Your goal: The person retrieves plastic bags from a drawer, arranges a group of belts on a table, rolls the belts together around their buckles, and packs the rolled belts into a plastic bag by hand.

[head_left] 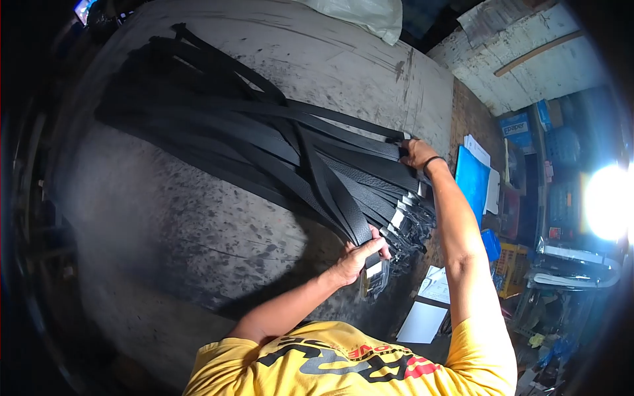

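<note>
We're looking at a long heap of black straps (pixel 231 142) stretched across the smudged grey desk (pixel 158 191), and both hands are on it! Our left hand (pixel 355 259) is on the near side of the heap's right end, its grip pinching a strap between thumb and fingers, with clear plastic (pixel 376 280) hanging just beneath. That strap arcs back up and over the pile, crossing the ones below.

Over on the far side, our right hand (pixel 416 154), a dark band (pixel 432 160) round the wrist, is at the end of the uppermost straps; its fingers are curled, but we cannot tell whether that grip is closed on one. Between the two hands we've got a cluster of strap ends, pale tags (pixel 398 218) and crinkled dark wrapping (pixel 419 224) all bunched together.

Off to the right of our right forearm there's a blue folder (pixel 471 178); nearer us lies a white sheet (pixel 421 323), and beyond the arm, a yellow crate (pixel 512 269).
</note>
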Motion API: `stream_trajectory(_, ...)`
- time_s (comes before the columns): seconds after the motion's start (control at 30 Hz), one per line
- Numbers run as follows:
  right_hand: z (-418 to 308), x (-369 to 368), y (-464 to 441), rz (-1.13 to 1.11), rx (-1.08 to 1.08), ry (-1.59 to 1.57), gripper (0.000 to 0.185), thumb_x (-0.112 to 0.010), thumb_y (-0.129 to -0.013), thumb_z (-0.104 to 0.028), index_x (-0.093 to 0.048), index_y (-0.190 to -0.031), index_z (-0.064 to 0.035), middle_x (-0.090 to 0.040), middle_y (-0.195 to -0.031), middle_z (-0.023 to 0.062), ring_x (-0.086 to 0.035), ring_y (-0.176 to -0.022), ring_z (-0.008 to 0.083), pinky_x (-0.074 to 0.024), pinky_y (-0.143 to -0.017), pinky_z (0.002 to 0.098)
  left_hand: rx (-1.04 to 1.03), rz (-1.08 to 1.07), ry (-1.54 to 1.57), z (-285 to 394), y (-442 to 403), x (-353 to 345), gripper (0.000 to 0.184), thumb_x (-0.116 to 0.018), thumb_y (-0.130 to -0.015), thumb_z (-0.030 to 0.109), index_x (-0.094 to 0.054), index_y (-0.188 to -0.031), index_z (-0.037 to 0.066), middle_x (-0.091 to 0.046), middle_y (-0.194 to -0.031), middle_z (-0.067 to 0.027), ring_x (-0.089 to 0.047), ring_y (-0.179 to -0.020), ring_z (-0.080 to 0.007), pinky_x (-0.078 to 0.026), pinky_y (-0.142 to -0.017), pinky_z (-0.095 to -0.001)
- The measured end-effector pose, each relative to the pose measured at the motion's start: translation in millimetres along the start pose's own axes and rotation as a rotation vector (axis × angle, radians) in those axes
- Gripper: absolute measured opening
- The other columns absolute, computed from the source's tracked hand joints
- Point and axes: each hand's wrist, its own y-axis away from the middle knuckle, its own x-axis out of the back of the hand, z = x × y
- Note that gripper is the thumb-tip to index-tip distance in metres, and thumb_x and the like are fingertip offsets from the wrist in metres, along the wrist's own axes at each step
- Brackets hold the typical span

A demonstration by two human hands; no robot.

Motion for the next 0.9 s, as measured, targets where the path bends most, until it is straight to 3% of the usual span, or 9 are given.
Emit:
stream_trajectory(0.1,-15,24,12,-0.064,-0.042,0.015,0.042,-0.069,-0.069,-0.019,-0.06,-0.106,-0.0015,-0.061,-0.1,0.0251,-0.058,-0.097,0.0391,-0.0472,-0.084,0.0413,0.057,0.028,-0.018,3,2,-5,0.012,-0.057,-0.09,0.016,-0.047,-0.097,0.012,-0.062,-0.081,-0.0091,-0.062,-0.078,-0.0178,-0.05,-0.069,-0.0305)
stream_trajectory(0.33,-80,108,99,0.534,0.213,0.111,0.034,-0.062,-0.071,-0.023,-0.055,-0.096,-0.0002,-0.059,-0.088,0.0205,-0.059,-0.082,0.0388,-0.0476,-0.073,0.045,0.104,0.032,-0.189,-2,-4,-4,0.035,-0.045,-0.094,0.045,-0.052,-0.088,0.012,-0.064,-0.087,-0.0081,-0.06,-0.079,-0.0123,-0.049,-0.071,-0.0266)
stream_trajectory(0.47,-126,105,182,0.582,0.184,-0.073,0.03,-0.065,-0.072,-0.025,-0.052,-0.085,-0.0009,-0.055,-0.077,0.0192,-0.057,-0.071,0.0372,-0.0463,-0.063,0.0432,0.018,0.014,-0.186,-2,-1,-22,0.052,-0.037,-0.093,0.054,-0.051,-0.11,0.006,-0.062,-0.096,-0.0083,-0.057,-0.083,-0.012,-0.046,-0.078,-0.0278)
stream_trajectory(0.57,-153,67,240,0.463,0.089,-0.331,0.029,-0.065,-0.072,-0.026,-0.051,-0.075,-0.0002,-0.053,-0.067,0.0183,-0.056,-0.063,0.0356,-0.0449,-0.059,0.0401,-0.118,-0.062,-0.179,4,12,-46,0.065,-0.029,-0.089,0.063,-0.048,-0.113,0.006,-0.059,-0.106,-0.0092,-0.054,-0.096,-0.0163,-0.044,-0.085,-0.0312)
stream_trajectory(0.6,-162,54,256,0.374,0.012,-0.383,0.031,-0.066,-0.072,-0.027,-0.054,-0.079,0.0009,-0.053,-0.068,0.0186,-0.055,-0.062,0.0347,-0.0446,-0.058,0.0395,-0.063,-0.125,-0.25,-9,10,-34,0.082,-0.027,-0.083,0.072,-0.038,-0.129,0.004,-0.054,-0.115,-0.0092,-0.049,-0.106,-0.0167,-0.041,-0.089,-0.0311)
stream_trajectory(0.7,-170,-8,285,0.492,0.123,-0.614,0.037,-0.071,-0.072,-0.02,-0.057,-0.098,0.0021,-0.052,-0.072,0.0149,-0.05,-0.062,0.0305,-0.0431,-0.06,0.037,-0.134,-0.225,-0.273,-5,30,-49,0.109,-0.03,-0.069,0.084,-0.014,-0.144,0.007,-0.038,-0.134,-0.0125,-0.039,-0.12,-0.0189,-0.033,-0.1,-0.0342)
stream_trajectory(0.8,-174,-16,319,0.481,0.111,-0.552,0.044,-0.075,-0.07,-0.022,-0.056,-0.1,0.0037,-0.048,-0.079,0.0095,-0.048,-0.07,0.02,-0.0415,-0.064,0.0301,-0.077,-0.259,-0.428,-5,62,-55,0.111,-0.022,-0.067,0.086,-0.01,-0.146,0.009,-0.029,-0.141,-0.0122,-0.03,-0.126,-0.0205,-0.024,-0.107,-0.0387)
stream_trajectory(0.87,-178,-24,328,0.502,0.281,-0.553,0.057,-0.083,-0.06,-0.026,-0.055,-0.101,0.002,-0.049,-0.08,0.008,-0.05,-0.07,0.0206,-0.0437,-0.065,0.0322,-0.064,-0.335,-0.493,-16,73,-49,0.108,-0.019,-0.071,0.085,-0.003,-0.147,0.01,-0.021,-0.145,-0.0121,-0.023,-0.132,-0.0226,-0.017,-0.11,-0.0395)
stream_trajectory(0.9,-182,-27,335,0.417,0.169,-0.698,0.057,-0.083,-0.06,-0.027,-0.055,-0.101,0.0015,-0.051,-0.08,0.0075,-0.051,-0.071,0.0186,-0.0442,-0.065,0.0315,-0.027,-0.38,-0.538,-10,83,-51,0.107,-0.019,-0.072,0.084,-0.002,-0.146,0.009,-0.019,-0.146,-0.0126,-0.021,-0.134,-0.0227,-0.016,-0.11,-0.0378)
